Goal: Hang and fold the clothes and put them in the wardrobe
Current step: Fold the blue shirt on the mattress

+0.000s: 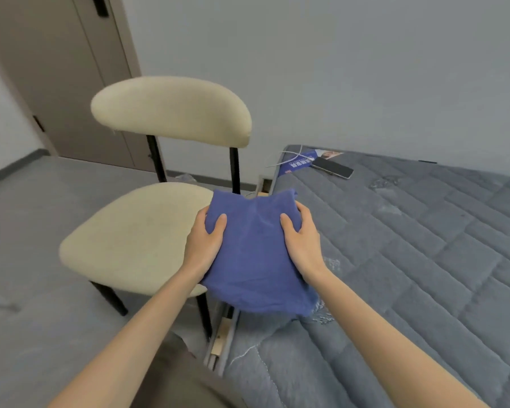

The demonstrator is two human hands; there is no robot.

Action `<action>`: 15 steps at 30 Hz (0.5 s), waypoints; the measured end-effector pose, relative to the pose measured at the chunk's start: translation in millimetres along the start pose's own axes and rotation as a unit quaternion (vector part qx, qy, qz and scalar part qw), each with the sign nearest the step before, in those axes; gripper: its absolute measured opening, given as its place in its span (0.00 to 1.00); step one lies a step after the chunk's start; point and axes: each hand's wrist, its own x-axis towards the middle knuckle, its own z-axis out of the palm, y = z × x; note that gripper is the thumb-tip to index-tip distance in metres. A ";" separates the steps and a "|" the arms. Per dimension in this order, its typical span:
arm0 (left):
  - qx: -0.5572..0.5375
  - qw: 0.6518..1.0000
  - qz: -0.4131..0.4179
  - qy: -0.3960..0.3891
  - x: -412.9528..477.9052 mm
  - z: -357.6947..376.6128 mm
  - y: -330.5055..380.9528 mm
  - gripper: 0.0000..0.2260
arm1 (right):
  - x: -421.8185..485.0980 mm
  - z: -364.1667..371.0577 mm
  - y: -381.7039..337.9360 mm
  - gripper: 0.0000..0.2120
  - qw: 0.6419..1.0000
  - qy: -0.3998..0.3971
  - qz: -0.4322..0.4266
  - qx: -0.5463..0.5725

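Both hands clasp one folded blue garment [255,251] from either side: the left hand [206,245] curls round its left edge with the thumb laid flat on top and the fingers tucked beneath, and the right hand [302,242] mirrors that hold on the right edge, thumb on top, fingers under the cloth. Neither hand is spread wide; each is closed far enough to pinch the fabric between thumb and fingers. By size, one grey quilted mattress [409,254] fills the right side, one cream padded chair [136,237] with black legs stands just beside it on the left, and the garment is held in the air between them, above the gap and overlapping the chair seat's near corner. Its long axis runs away from the person, far edge toward the chair back, near edge sagging down toward the mattress corner. Near the mattress's far corner lie one dark phone [332,168], one blue printed booklet [302,163] and one white cable [286,159].
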 end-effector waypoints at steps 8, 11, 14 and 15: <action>0.005 0.983 0.015 0.185 4.6 -148.2 13.9 0.19 | 5.1 131.6 -83.3 0.19 0.989 -0.123 -0.083 0.016; 0.014 0.969 0.002 0.247 4.3 -212.3 2.6 0.19 | -2.4 194.9 -107.9 0.17 0.978 -0.180 -0.101 0.010; 0.008 0.956 -0.017 0.293 5.7 -273.9 -12.8 0.19 | -8.0 262.8 -129.3 0.18 0.966 -0.231 -0.112 0.010; 0.005 0.951 -0.025 0.308 6.4 -293.2 -18.2 0.19 | -9.8 285.2 -135.9 0.18 0.963 -0.245 -0.116 0.007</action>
